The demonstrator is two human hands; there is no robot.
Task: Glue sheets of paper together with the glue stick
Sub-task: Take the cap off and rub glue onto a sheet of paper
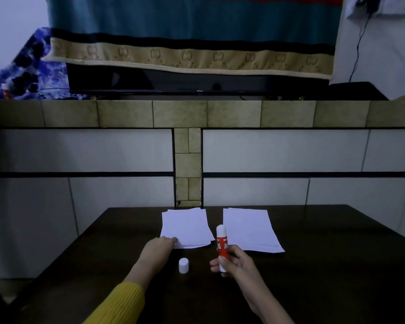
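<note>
Two stacks of white paper lie on the dark table (80,265): a left stack (186,226) and a right stack (250,229). My right hand (237,263) holds a red and white glue stick (222,246) upright between the stacks, uncapped, with its white tip showing. The white cap (183,265) stands on the table between my hands. My left hand (159,250), in a yellow sleeve, pinches the near left corner of the left stack.
A tiled white wall with a beige tile ledge (180,113) rises just behind the table's far edge. On the ledge stands a dark television (197,83), partly draped by a teal and beige cloth (192,43). A black cable (358,50) hangs at the upper right.
</note>
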